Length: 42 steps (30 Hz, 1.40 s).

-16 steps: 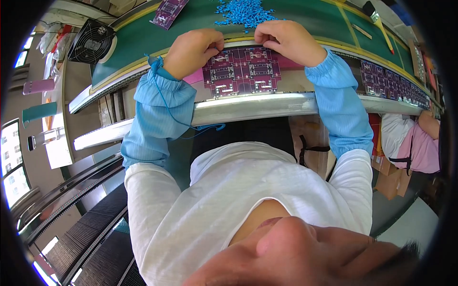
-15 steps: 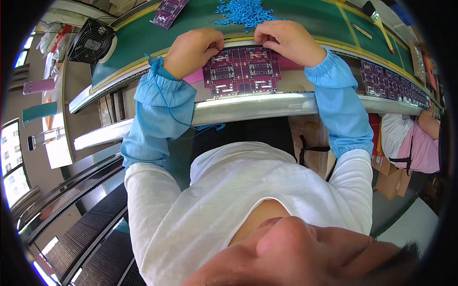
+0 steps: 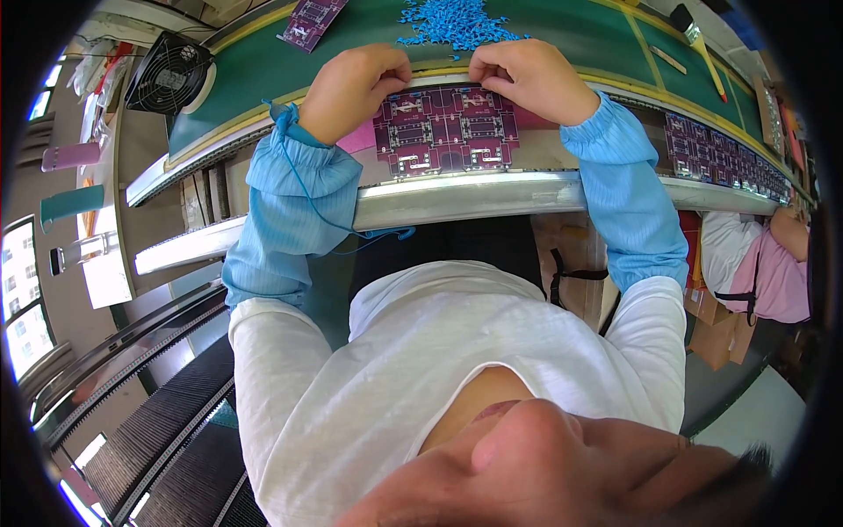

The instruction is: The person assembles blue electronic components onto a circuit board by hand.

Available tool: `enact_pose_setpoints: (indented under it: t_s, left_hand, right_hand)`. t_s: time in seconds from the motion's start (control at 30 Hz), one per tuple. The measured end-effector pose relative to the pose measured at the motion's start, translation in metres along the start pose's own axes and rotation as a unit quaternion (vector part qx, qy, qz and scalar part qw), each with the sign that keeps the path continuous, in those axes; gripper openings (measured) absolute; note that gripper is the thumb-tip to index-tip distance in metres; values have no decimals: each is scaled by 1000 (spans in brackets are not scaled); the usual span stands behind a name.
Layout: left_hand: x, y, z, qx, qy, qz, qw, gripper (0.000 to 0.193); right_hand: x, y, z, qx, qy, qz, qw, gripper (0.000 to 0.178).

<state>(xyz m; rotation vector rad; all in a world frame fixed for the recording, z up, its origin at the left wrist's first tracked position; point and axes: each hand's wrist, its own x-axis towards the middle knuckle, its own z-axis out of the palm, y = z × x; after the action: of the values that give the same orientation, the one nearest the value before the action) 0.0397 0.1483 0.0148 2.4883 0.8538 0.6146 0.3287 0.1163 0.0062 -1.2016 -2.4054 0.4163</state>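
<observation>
Over the far edge of the purple board (image 3: 448, 132), I have the left hand (image 3: 356, 88) near the far left corner and the right hand (image 3: 540, 81) toward the far right one, with a small gap between them to work in. Each hand's fingers curl in toward the thumb, the tips close together; whether either pinches anything, I can't make out from here. The board lies between two metal rails, its near edge along the near rail (image 3: 474, 195) and its far edge by the far rail (image 3: 147, 182). I see the channel run on to both sides, a pink sheet (image 3: 358, 139) showing past the board's left edge and a row of similar boards (image 3: 724, 154) farther right.

Beyond the far rail, the green surface (image 3: 580, 35) carries a heap of small blue parts (image 3: 455, 24) near its middle, a second purple board (image 3: 312, 22) to the left and a brush (image 3: 705, 61) to the right. A black fan (image 3: 171, 75) stands at its left edge; at far right I catch a co-worker's pink garment (image 3: 773, 277).

The board itself is flat, with repeated sections, pale pads and fine dividing lines.
</observation>
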Motion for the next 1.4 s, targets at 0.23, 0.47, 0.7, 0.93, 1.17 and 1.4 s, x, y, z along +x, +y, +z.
enact_pose_setpoints:
  t_s: [0.23,0.47,0.7,0.93,1.17,1.4]
  left_hand:
    - [3,13,0,-102,15,-28,994,10]
    - [0,21,-1,-132,-12,-25,991,9]
    - [-7,29,8,-250,-130,-65,957,11]
    - [-11,42,5,-205,-214,-57,953,12]
    - [-12,53,9,-141,-260,-35,955,13]
    - [-13,54,9,-137,-270,-16,953,12]
  right_hand:
    - [0,-3,1,-7,11,2,1000,8]
    - [0,-5,3,-22,20,0,1000,8]
    - [0,-5,3,-33,21,-2,999,7]
    - [-1,-4,3,-34,18,-11,999,8]
    - [-1,-5,5,-80,6,-37,996,10]
    - [12,12,-35,20,89,120,989,20]
